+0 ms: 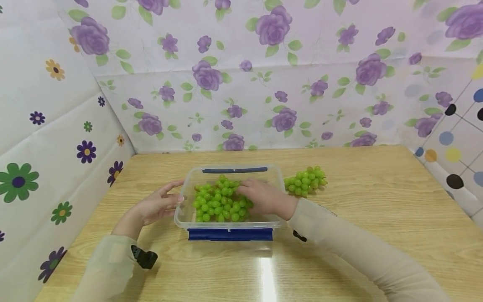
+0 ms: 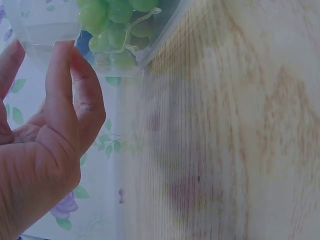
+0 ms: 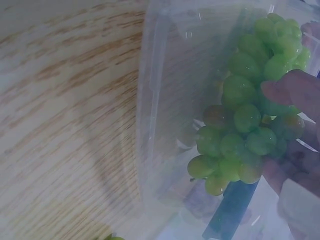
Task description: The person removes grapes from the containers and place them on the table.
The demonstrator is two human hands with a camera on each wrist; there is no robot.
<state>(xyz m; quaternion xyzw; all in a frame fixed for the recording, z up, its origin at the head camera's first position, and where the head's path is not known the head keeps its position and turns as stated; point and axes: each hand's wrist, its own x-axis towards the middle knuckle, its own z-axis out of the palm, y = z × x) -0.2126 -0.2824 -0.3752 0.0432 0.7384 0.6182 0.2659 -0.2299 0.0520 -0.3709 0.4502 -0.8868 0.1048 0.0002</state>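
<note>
A clear plastic box (image 1: 232,225) with blue clips stands on the table, green grapes (image 1: 216,205) heaped inside. At its left rim is my left hand (image 1: 160,205); the fingertips and thumb hold the edge, seen close in the left wrist view beside the box wall (image 2: 45,32). My right hand (image 1: 264,197) reaches inside from the right. Its fingers hold a bunch of grapes (image 3: 245,130) in the right wrist view, with part of the hand cut off by the frame. Another bunch of grapes (image 1: 306,181) lies on the table just right of the box.
The wooden table (image 1: 377,201) spreads around the box. Behind it hangs a flowered sheet (image 1: 234,84), with another patterned sheet (image 1: 49,138) along the left side. Dark wrist cameras (image 1: 144,256) are strapped on both sleeves.
</note>
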